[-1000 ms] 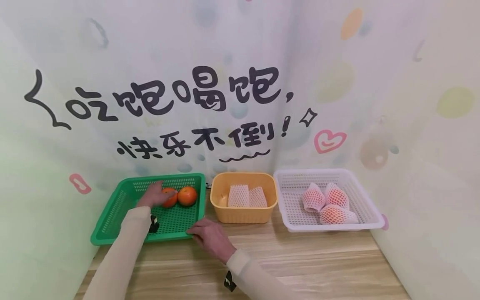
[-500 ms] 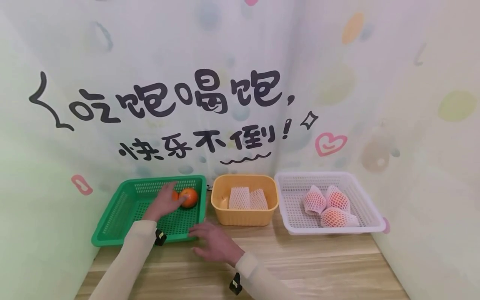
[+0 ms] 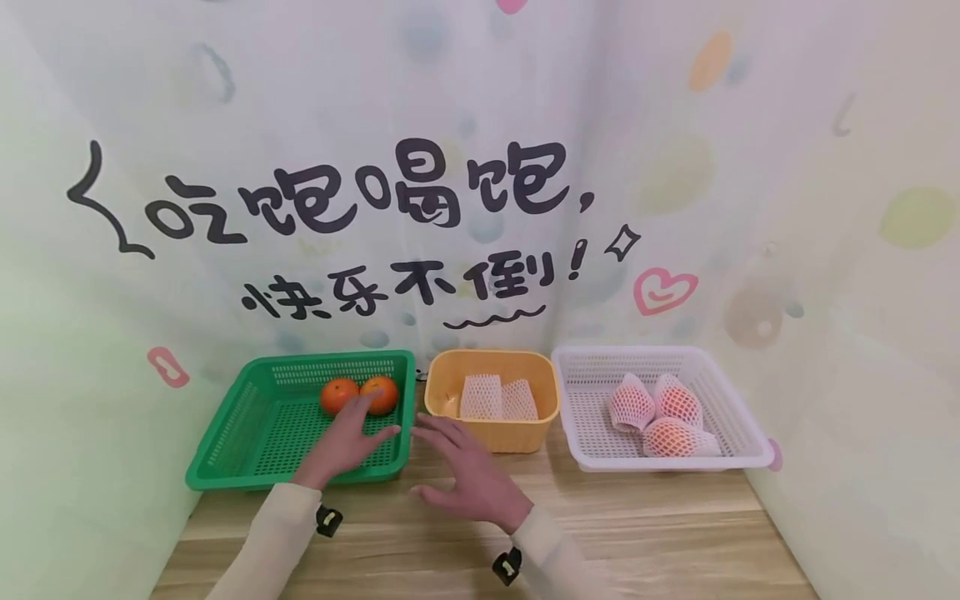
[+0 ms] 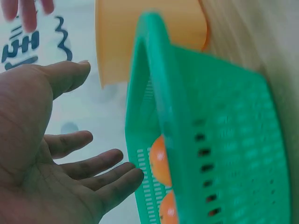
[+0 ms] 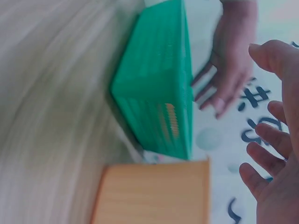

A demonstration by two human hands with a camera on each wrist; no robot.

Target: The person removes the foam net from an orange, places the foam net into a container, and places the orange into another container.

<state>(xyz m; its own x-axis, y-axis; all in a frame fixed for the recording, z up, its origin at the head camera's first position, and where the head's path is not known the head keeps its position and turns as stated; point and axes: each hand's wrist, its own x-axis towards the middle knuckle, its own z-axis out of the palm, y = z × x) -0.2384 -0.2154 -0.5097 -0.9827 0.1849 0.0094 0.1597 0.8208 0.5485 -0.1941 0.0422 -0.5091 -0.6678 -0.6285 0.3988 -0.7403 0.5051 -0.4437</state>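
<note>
Above the front right of the green basket (image 3: pixel 255 433), my left hand (image 3: pixel 341 442) has its fingers spread and holds nothing. Two round orange-red fruits (image 3: pixel 340 397) lie in that basket at the back right, and the left fingers overlap the right-hand one in the head view. My right hand (image 3: pixel 476 479) is spread too, its palm bare, in front of the yellow bin (image 3: pixel 491 435). Its fingertips come close to the gap between bin and basket. Inside the bin lie white foam net sleeves (image 3: pixel 480 396). The left wrist view shows the left palm (image 4: pixel 28 107) with nothing in it.
A white basket (image 3: pixel 573 425) on the right holds three fruits in foam nets (image 3: pixel 678 437). All three containers stand in a row on the wooden table (image 3: pixel 637 533), against a printed curtain (image 3: pixel 480 108) at the back.
The left hand has drawn back from the fruits, toward the front right of the green basket. The right hand has left the basket's front rim and moved right, its fingers spreading.
</note>
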